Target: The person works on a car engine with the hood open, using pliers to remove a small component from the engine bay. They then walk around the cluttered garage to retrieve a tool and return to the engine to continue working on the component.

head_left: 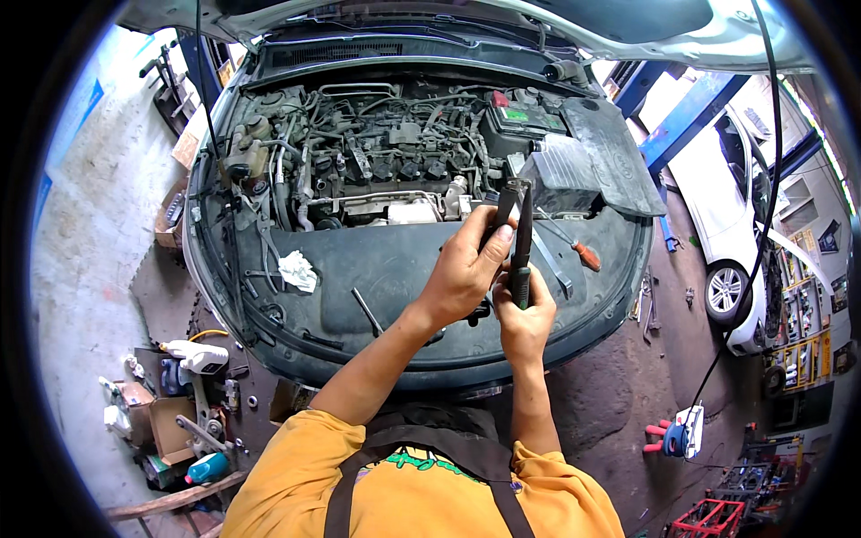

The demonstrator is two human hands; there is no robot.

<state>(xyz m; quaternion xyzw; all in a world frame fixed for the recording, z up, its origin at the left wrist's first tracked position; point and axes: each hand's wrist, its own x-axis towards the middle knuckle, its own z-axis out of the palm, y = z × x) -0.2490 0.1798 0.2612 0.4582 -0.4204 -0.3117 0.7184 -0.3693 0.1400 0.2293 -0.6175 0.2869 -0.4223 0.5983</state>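
Observation:
Above the front of the engine bay, both of my hands are raised close together. My left hand (468,269) is closed around a dark, elongated part (507,208), its thumb pressed along the side. Its upper end has a small metallic piece. My right hand (526,321), just right of it and lower, grips a slim tool with a black and green handle (519,285). The tool's dark shaft (525,229) points up beside the part; whether the two touch at the top I cannot tell. Under them lies the dark front cover (395,278) of the car.
On the cover lie an orange-handled screwdriver (587,257), a metal bar (553,262), a crumpled white rag (298,272) and a metal rod (367,310). The engine (404,161) is exposed, with a battery (526,124) at right. A cable (769,179) hangs at right.

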